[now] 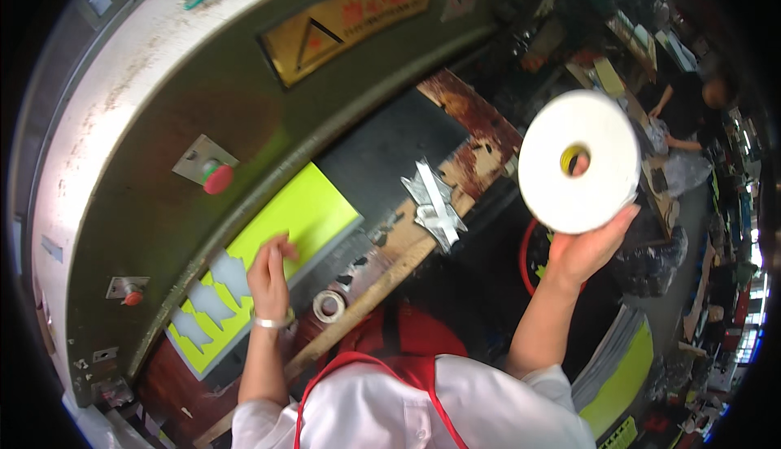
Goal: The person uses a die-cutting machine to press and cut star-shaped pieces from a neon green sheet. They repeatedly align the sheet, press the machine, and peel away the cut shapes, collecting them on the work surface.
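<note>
Up on the right, the right hand (592,246) has the big white roll (573,194), fingers grasping it at its lower rim, and there it is, held up in the air beyond the desk's near edge, flat face to the camera, yellow showing inside its centre hole!

Over on the other side, the left hand (271,276) is released, fingers loosely bent above the bright yellow-green sheet (285,209); whether they touch it, I cannot tell. That sheet lies along the far edge of the desk (480,144), with jagged grey patches (218,301) showing towards its left end.

Just past the left hand's wrist, towards the near edge, sits a small tape roll (317,306). Further right, a jagged silvery piece (435,205) with a pale strip across it straddles the wooden strip (374,286) that runs along that near edge. A dark mat (399,140) covers the desk beyond it, and the right end of the desk shows worn reddish-brown.

Behind the far edge rises an olive-green machine wall (260,124), carrying a red button (218,179) and a yellow sign (350,22). Low on the right, a stack of sheets (618,368), yellow-green on top!
</note>
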`<state>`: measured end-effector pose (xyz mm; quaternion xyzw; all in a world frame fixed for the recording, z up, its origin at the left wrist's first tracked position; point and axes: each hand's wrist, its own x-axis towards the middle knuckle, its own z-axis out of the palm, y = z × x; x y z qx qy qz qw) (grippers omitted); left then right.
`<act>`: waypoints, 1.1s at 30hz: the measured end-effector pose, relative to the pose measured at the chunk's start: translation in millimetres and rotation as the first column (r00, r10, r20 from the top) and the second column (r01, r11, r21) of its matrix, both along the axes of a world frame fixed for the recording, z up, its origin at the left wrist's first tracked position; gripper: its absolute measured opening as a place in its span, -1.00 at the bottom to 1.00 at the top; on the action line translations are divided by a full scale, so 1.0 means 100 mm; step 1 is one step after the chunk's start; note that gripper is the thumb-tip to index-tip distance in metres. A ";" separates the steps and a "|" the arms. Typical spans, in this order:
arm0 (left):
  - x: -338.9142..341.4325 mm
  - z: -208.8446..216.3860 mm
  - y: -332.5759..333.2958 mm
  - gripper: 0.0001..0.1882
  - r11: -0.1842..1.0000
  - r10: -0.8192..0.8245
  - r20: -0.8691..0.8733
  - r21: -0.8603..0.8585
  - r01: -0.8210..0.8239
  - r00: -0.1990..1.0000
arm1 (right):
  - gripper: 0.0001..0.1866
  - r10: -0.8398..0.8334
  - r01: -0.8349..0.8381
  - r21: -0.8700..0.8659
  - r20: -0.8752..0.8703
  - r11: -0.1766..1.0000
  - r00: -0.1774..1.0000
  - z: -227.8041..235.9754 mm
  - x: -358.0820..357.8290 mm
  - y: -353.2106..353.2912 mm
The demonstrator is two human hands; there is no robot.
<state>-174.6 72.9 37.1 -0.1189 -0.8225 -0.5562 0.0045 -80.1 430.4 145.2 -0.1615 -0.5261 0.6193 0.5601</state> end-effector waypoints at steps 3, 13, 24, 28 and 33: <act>0.28 0.15 -0.37 -0.82 0.981 0.063 -0.177 -0.171 -0.094 0.982 | -0.33 -0.010 0.064 0.558 -0.100 0.827 0.995 0.51 -0.73 -0.40; 0.59 0.29 -1.18 -0.73 0.844 0.210 -0.501 -0.341 -0.414 0.839 | -0.59 0.293 -0.403 0.892 0.449 -0.207 0.844 1.39 -3.14 -2.42; 1.20 -0.48 -0.70 -0.81 0.933 0.030 -0.282 -0.335 -0.128 0.959 | -0.80 0.025 -0.053 0.231 0.122 0.972 0.992 -0.46 -1.01 -0.08; 1.28 -0.69 -0.33 -0.86 0.912 0.140 -0.222 -0.351 -0.213 0.965 | -0.60 0.358 0.078 -0.529 0.669 0.845 0.651 -1.66 0.17 -0.02; 1.30 -0.68 -0.24 -0.87 0.879 0.183 -0.147 -0.418 -0.229 0.972 | -0.39 0.820 -0.347 -0.842 0.177 0.412 0.545 -2.12 0.36 -0.08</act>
